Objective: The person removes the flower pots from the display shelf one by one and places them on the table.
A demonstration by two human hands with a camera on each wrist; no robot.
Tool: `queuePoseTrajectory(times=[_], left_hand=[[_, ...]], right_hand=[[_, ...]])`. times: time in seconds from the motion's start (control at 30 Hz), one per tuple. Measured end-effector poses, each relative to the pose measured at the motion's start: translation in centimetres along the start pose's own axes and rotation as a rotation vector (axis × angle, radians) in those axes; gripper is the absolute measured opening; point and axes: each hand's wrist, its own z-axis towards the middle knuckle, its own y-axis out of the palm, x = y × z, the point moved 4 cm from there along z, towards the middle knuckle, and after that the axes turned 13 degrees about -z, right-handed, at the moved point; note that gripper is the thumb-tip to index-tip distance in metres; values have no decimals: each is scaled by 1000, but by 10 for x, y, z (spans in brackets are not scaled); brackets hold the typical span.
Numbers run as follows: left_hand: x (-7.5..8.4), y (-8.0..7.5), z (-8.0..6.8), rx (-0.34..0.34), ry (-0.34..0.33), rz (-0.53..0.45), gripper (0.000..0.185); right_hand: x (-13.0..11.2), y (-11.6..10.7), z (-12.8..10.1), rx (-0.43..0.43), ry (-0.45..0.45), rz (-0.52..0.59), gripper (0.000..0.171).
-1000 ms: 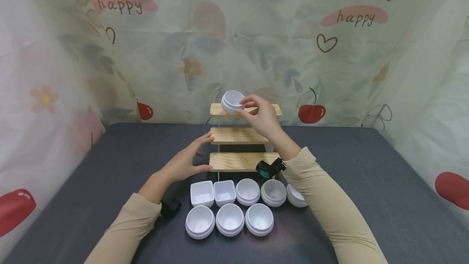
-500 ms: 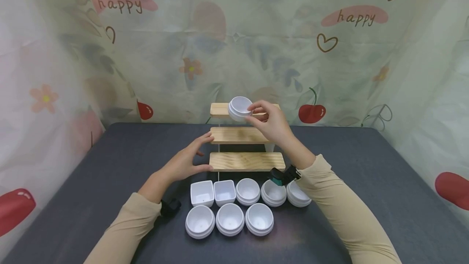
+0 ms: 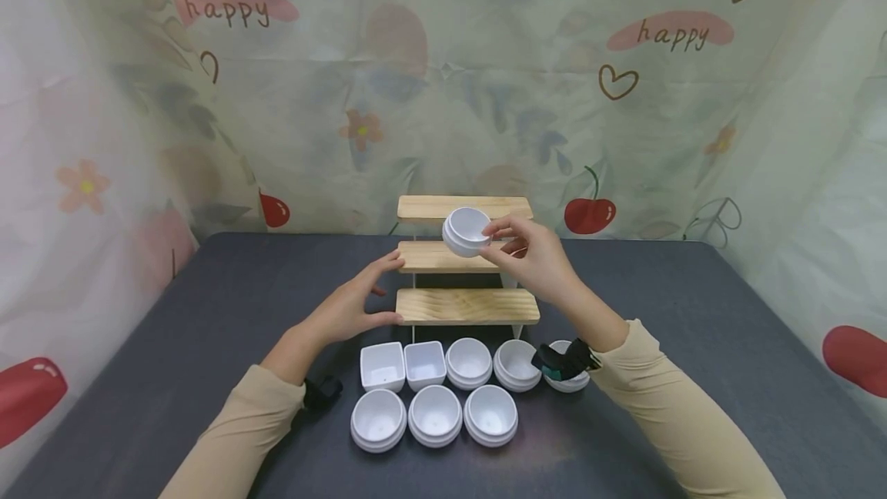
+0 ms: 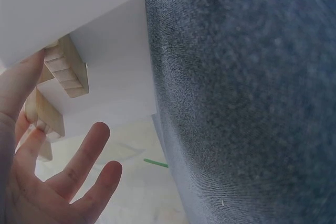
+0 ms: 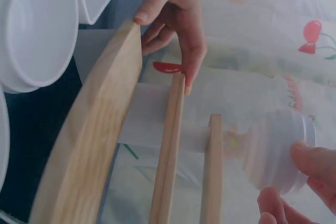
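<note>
In the head view my right hand (image 3: 532, 259) pinches a small round white bowl (image 3: 466, 231) by its rim, between thumb and fingers. The bowl is held up in front of a tiered wooden display stand (image 3: 467, 306), tipped slightly toward the camera. The right wrist view shows that bowl (image 5: 275, 150) beyond the top board, apart from it. At the stand's left side, my left hand (image 3: 349, 303) touches the ends of the boards. Its thumb (image 4: 26, 80) lies against the lowest board, and other fingers reach the middle one. Two of its fingers stretch out free in the left wrist view.
In front of the stand, white bowls sit in two rows on the dark cloth-covered table (image 3: 277, 283). Two square bowls (image 3: 383, 366) are at the left of the back row; the others, such as a round bowl (image 3: 435, 416), are round. A patterned curtain (image 3: 485, 98) hangs behind.
The right hand has drawn the bowl down, rightward and nearer, from over the top board to before the middle board. The left hand has stayed in place.
</note>
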Motion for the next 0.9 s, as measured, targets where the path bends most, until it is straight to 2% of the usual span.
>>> queuePoseTrajectory(times=[0.1,0.43,0.67,0.9], left_hand=[[0,0,-1,1,-2,-5,86],[1,0,-1,6,-7,2,86],[-1,0,0,4,4,-3,86],[-1,-1,0,7,28,-4,86]], right_hand=[[3,-1,-8,-14,9,-4,27],[12,-6,-35,-37,-41,6,25],[22,-6,-55,-89,-45,-10,23],[29,-3,-74,-120,-120,-24,21]])
